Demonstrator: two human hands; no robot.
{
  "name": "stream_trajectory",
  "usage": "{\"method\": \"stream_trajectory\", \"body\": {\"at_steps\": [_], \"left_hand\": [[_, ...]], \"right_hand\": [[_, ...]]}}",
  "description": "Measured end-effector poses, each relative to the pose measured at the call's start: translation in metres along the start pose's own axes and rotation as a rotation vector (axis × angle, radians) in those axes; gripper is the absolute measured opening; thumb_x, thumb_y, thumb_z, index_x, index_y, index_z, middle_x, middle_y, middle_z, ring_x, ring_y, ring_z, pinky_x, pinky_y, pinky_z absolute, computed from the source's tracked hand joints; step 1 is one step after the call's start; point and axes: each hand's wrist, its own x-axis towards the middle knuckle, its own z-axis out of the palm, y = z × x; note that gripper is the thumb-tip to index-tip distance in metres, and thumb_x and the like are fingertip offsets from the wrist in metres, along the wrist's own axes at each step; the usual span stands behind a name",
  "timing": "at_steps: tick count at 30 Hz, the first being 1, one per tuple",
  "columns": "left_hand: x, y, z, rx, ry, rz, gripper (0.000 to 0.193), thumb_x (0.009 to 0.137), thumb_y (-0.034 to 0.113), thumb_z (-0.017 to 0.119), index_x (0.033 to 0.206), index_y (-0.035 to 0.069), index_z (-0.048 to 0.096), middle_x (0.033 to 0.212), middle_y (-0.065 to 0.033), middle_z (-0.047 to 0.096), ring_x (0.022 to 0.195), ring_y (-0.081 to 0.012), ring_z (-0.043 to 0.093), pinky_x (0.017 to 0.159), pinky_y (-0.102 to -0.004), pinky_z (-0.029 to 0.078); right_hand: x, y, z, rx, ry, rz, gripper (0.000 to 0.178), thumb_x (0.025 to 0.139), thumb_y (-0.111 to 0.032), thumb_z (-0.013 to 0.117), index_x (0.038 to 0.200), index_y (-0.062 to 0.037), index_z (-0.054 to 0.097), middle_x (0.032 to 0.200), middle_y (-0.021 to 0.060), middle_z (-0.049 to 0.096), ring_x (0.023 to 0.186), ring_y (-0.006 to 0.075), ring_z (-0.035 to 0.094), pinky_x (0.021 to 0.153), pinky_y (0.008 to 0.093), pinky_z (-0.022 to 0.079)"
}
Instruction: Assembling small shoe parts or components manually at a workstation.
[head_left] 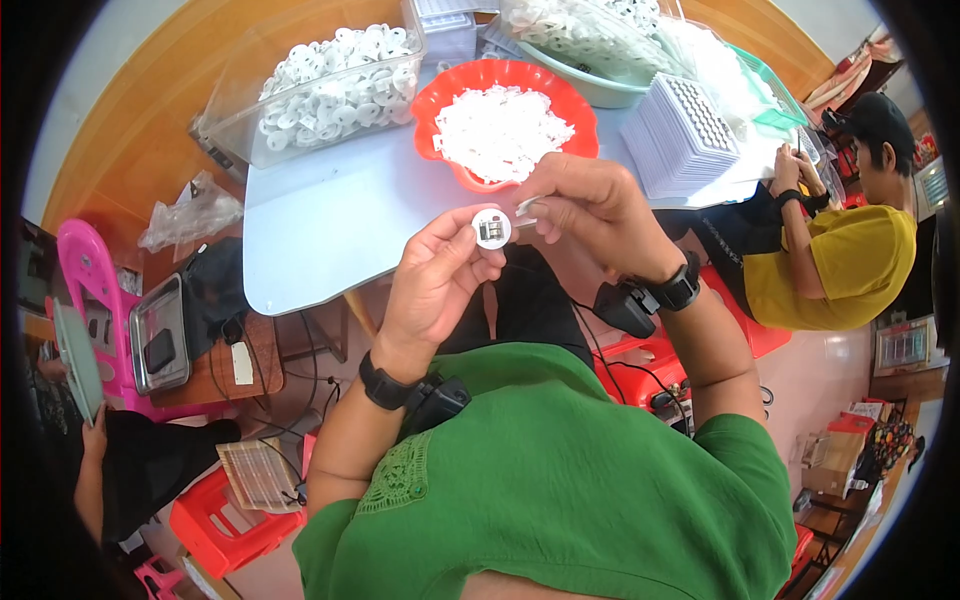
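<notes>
Well, the left hand (436,268) pinches a disc (491,228)

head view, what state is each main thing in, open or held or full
Round white disc with metal insert, held in left hand, metal side showing
Small white piece, pinched by right hand
Red scalloped plastic bowl, open, filled with white pieces
Clear rectangular plastic bin, open, filled with round white parts
White tray stack, piled in layers
Black wrist straps, fastened on both wrists

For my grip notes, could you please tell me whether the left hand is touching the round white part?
Touching: the head view plainly shows the left hand gripping the round white part by its edge.
</notes>
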Motion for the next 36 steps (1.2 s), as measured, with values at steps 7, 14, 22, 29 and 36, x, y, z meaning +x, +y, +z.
{"method": "stream_trajectory", "body": {"at_steps": [7, 14, 22, 29, 36], "left_hand": [[-0.001, -0.002, -0.002, -0.016, 0.012, -0.006, 0.027, 0.097, 0.015, 0.050, 0.117, -0.002, 0.053, 0.102, -0.0139, 0.063, 0.080, -0.0127, 0.060, 0.070, -0.0248, 0.050], [-0.005, -0.002, -0.005, 0.065, 0.027, 0.002, 0.025, 0.096, 0.014, 0.051, 0.116, -0.001, 0.054, 0.099, -0.0090, 0.063, 0.081, -0.0138, 0.061, 0.072, -0.0273, 0.052], [-0.007, -0.004, -0.007, 0.063, 0.037, 0.013, 0.025, 0.096, 0.012, 0.050, 0.118, -0.001, 0.054, 0.101, -0.0091, 0.063, 0.081, -0.0148, 0.062, 0.073, -0.0281, 0.053], [-0.008, -0.006, -0.005, 0.065, 0.066, 0.015, 0.025, 0.094, 0.009, 0.054, 0.117, -0.001, 0.057, 0.095, -0.0068, 0.065, 0.078, -0.0131, 0.064, 0.072, -0.0249, 0.053], [-0.008, -0.004, 0.003, 0.143, 0.100, 0.040, 0.024, 0.092, 0.005, 0.055, 0.115, -0.002, 0.058, 0.094, -0.0078, 0.065, 0.079, -0.0123, 0.063, 0.072, -0.0243, 0.052]], "right_hand": [[0.006, -0.018, 0.008, -0.518, -0.117, -0.230, 0.019, 0.077, 0.006, 0.057, 0.095, 0.0003, 0.060, 0.076, 0.0141, 0.060, 0.069, 0.0309, 0.063, 0.057, 0.0359, 0.048], [0.012, -0.008, 0.008, -0.504, -0.190, -0.349, 0.008, 0.077, -0.001, 0.063, 0.085, 0.0002, 0.059, 0.077, 0.0144, 0.060, 0.069, 0.0343, 0.060, 0.057, 0.0386, 0.048], [0.008, -0.003, 0.015, -0.546, -0.191, -0.282, 0.014, 0.079, 0.002, 0.061, 0.093, -0.0004, 0.061, 0.077, 0.0121, 0.059, 0.068, 0.0293, 0.060, 0.059, 0.0344, 0.047], [0.002, 0.001, 0.021, -0.550, -0.101, -0.273, 0.013, 0.077, 0.001, 0.064, 0.089, -0.0006, 0.060, 0.076, 0.0118, 0.059, 0.066, 0.0281, 0.060, 0.056, 0.0338, 0.047], [-0.002, 0.009, 0.030, -0.603, 0.036, -0.304, 0.009, 0.073, 0.000, 0.063, 0.075, -0.0014, 0.054, 0.073, 0.0124, 0.056, 0.063, 0.0324, 0.058, 0.053, 0.0384, 0.045]]}}
